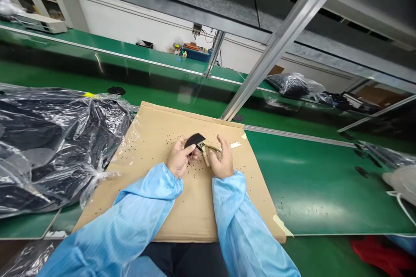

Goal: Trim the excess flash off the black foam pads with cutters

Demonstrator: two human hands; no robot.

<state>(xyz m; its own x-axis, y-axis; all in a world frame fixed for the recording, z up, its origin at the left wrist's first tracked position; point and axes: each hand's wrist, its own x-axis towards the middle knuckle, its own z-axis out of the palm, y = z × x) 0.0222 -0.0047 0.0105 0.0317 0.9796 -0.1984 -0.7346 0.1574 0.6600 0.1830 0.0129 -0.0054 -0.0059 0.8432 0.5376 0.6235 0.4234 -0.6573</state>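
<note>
My left hand (179,157) grips a black half-round piece (194,140) between thumb and fingers. Whether it is plastic or fabric I cannot make out. In my right hand (222,159) is a pair of hand pliers (205,156) with tan handles, the handles spread apart. The head of the pliers meets the lower right edge of the black piece, and its jaws are too small to read clearly. Both hands are just above a brown cardboard sheet (185,216), sprinkled with many tiny black bits around them.
A clear plastic bag full of black items (58,147) lies along the cardboard's left side. A small white label (235,144) sits right of my right hand. Behind the green worktop (312,173), a slanted metal post (279,47) rises from the cardboard's far right corner.
</note>
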